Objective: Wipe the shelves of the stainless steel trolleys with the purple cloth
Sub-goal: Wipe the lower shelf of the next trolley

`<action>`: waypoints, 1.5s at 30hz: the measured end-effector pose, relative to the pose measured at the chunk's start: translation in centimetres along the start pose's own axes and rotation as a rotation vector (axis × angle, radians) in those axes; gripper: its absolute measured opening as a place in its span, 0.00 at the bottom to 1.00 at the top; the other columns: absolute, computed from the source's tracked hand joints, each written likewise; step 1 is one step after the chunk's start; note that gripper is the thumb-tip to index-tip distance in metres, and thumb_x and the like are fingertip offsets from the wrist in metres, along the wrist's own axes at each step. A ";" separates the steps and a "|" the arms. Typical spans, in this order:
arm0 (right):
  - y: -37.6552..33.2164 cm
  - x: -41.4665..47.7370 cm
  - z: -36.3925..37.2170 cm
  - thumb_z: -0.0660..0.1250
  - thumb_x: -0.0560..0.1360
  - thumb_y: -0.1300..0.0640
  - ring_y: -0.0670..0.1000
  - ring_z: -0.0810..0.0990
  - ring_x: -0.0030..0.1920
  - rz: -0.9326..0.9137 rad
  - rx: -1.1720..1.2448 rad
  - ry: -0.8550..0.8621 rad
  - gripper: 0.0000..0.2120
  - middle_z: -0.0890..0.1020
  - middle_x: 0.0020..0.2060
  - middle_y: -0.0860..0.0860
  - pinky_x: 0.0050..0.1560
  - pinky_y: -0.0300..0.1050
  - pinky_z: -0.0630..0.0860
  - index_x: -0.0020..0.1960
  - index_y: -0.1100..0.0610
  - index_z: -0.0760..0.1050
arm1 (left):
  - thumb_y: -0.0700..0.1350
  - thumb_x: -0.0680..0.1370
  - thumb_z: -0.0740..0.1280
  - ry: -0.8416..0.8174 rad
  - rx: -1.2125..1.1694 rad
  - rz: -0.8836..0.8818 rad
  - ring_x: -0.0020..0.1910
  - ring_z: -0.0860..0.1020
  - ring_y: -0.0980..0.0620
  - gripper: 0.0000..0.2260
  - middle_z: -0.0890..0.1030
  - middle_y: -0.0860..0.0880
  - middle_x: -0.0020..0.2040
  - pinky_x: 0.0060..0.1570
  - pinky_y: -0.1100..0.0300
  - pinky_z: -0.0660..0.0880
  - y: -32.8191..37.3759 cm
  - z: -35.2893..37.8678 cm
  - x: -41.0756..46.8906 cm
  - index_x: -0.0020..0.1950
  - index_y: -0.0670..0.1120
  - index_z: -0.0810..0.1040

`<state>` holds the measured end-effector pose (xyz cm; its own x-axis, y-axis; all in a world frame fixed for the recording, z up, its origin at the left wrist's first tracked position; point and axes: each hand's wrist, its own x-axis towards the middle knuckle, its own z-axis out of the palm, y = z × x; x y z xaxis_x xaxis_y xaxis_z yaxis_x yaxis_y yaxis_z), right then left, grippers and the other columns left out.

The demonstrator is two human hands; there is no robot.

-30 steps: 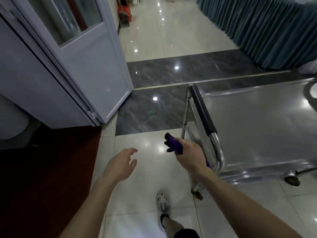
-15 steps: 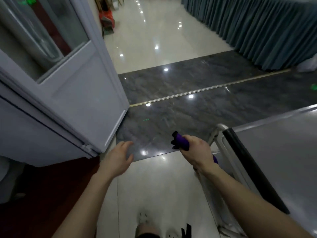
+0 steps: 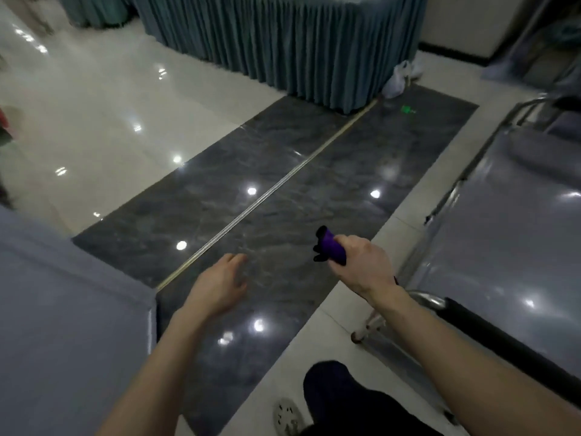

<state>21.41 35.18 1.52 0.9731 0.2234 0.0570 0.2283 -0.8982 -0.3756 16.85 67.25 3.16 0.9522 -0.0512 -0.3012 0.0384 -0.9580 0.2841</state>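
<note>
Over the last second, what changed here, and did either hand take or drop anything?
The person walked on and turned: the door slid to the lower left and the trolley to the right edge. Nothing was taken or let go. The right hand still grips the cloth, off the trolley, and the left hand stays open and empty.

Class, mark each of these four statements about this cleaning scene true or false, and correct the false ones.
1. The right hand grips the purple cloth. True.
2. The purple cloth lies spread on a shelf. False: it is bunched in the hand, off the trolley.
3. The left hand holds nothing. True.
4. The trolley stands on the person's left. False: it is on the right.
</note>
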 end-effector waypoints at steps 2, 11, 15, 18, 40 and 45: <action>0.5 2.4 0.1 0.72 0.79 0.44 0.53 0.82 0.47 0.044 -0.049 0.047 0.19 0.83 0.49 0.50 0.49 0.51 0.81 0.67 0.51 0.78 | 0.49 0.82 0.70 -0.011 -0.006 0.083 0.67 0.81 0.44 0.23 0.76 0.49 0.72 0.65 0.48 0.77 0.2 -1.8 4.8 0.77 0.51 0.75; 3.8 17.8 3.0 0.78 0.77 0.52 0.58 0.85 0.50 -0.008 -0.032 0.195 0.21 0.87 0.52 0.55 0.51 0.52 0.82 0.66 0.58 0.82 | 0.49 0.85 0.70 -0.100 -0.393 0.185 0.47 0.84 0.53 0.09 0.88 0.51 0.50 0.50 0.57 0.78 3.3 -7.2 28.0 0.61 0.47 0.86; 4.5 25.1 3.3 0.79 0.76 0.54 0.58 0.86 0.55 -0.179 -0.066 0.246 0.24 0.87 0.55 0.56 0.61 0.56 0.82 0.69 0.61 0.81 | 0.51 0.87 0.67 -0.210 -0.613 0.146 0.42 0.82 0.50 0.12 0.88 0.45 0.53 0.52 0.52 0.81 6.5 -10.3 36.4 0.60 0.44 0.85; 5.8 28.9 2.9 0.80 0.75 0.54 0.56 0.84 0.59 -0.251 -0.082 0.270 0.28 0.86 0.58 0.56 0.66 0.55 0.80 0.72 0.61 0.78 | 0.59 0.86 0.66 -0.333 -0.659 0.107 0.41 0.80 0.50 0.18 0.87 0.47 0.53 0.41 0.58 0.77 9.1 -11.6 41.9 0.62 0.46 0.84; 19.9 39.7 0.9 0.68 0.84 0.46 0.46 0.78 0.63 0.915 0.075 0.618 0.19 0.77 0.66 0.47 0.64 0.49 0.80 0.72 0.53 0.75 | 0.38 0.75 0.78 -0.682 -0.207 0.987 0.52 0.85 0.51 0.18 0.84 0.52 0.53 0.51 0.43 0.86 35.9 -10.8 71.4 0.55 0.57 0.78; 27.6 41.7 -0.1 0.75 0.79 0.55 0.49 0.76 0.70 1.025 0.234 0.575 0.20 0.68 0.75 0.46 0.70 0.49 0.78 0.67 0.47 0.72 | 0.35 0.74 0.76 -0.732 -0.113 1.137 0.47 0.85 0.50 0.16 0.85 0.51 0.47 0.49 0.42 0.85 42.7 -9.1 75.1 0.52 0.54 0.78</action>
<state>68.27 19.67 -6.39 0.5840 -0.8116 0.0159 -0.6153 -0.4554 -0.6434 92.73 25.01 0.95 0.0973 -0.9626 -0.2529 -0.5968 -0.2598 0.7592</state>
